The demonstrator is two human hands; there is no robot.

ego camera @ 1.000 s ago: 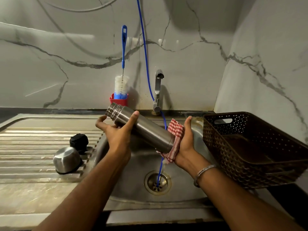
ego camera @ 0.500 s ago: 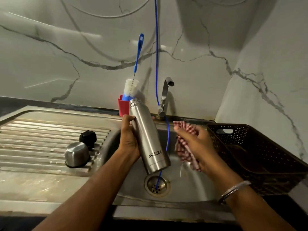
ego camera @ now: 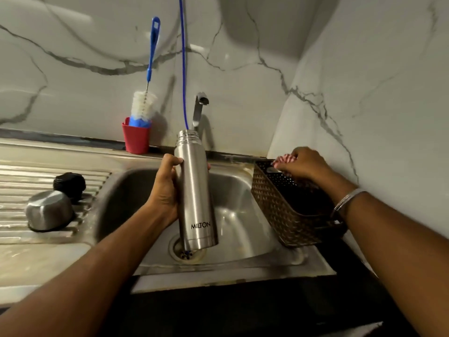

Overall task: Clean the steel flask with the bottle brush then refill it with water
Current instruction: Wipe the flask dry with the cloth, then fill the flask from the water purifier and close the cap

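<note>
1. Marble wall — white with grey veins, it stands behind the sink and turns a corner at the right.
2. Sink — a steel basin with a ribbed draining board to its left and a drain at the bottom.
3. Basket — brown and woven, it sits at the right edge of the basin against the side wall.
4. Flask — steel, open-mouthed and nearly upright, with the word MILTON near its base; it is held above the basin, over the drain and in front of the tap.
5. Left hand — fingers and thumb are wrapped round the middle of the flask, gripping it.
6. Right hand — fingers are curled on a red-and-white checked cloth, holding it at the far rim of the basket. A metal bangle circles the wrist.
7. Bottle brush — blue handle, white bristles; it stands head-down in a red cup on the ledge behind the sink, well apart from the flask.
8. Blue cord — it hangs down the wall and passes behind the flask's mouth.
9. Steel cup — upside down on the draining board.
10. Black stopper — just behind the steel cup, on the same board.
</note>
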